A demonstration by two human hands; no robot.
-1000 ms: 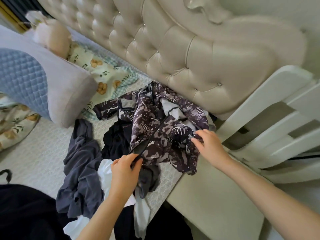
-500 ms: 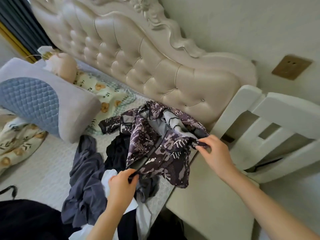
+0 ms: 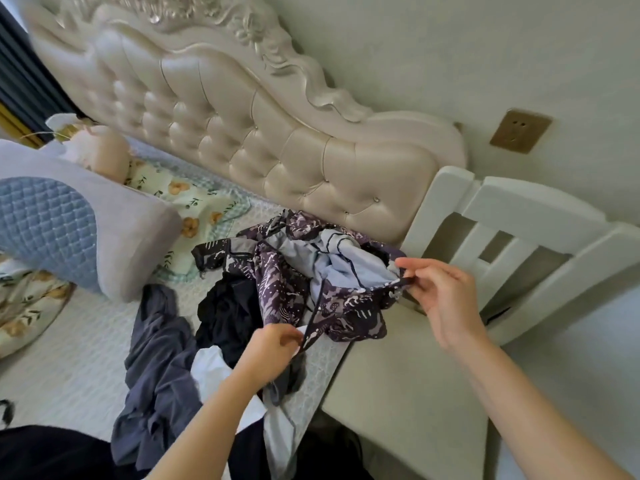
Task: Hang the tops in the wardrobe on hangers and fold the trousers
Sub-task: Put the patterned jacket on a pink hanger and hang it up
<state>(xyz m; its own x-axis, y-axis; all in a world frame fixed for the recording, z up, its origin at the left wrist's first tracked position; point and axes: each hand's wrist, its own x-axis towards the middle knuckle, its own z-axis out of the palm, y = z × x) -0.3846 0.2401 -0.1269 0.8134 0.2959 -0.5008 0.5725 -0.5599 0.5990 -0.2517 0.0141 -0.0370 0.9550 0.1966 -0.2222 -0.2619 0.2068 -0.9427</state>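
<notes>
Patterned top is pulled wider open, fingers of left hand and right hand pinching it.

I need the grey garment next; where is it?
Head view, lower left of centre: the grey garment lies crumpled on the bed, beside the black garment, left of the left hand.

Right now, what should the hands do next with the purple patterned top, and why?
Probably lift the purple patterned top clear and spread it out. The left hand and right hand each pinch an edge of it, but it lies bunched over the black garment, its shape hidden.
</notes>
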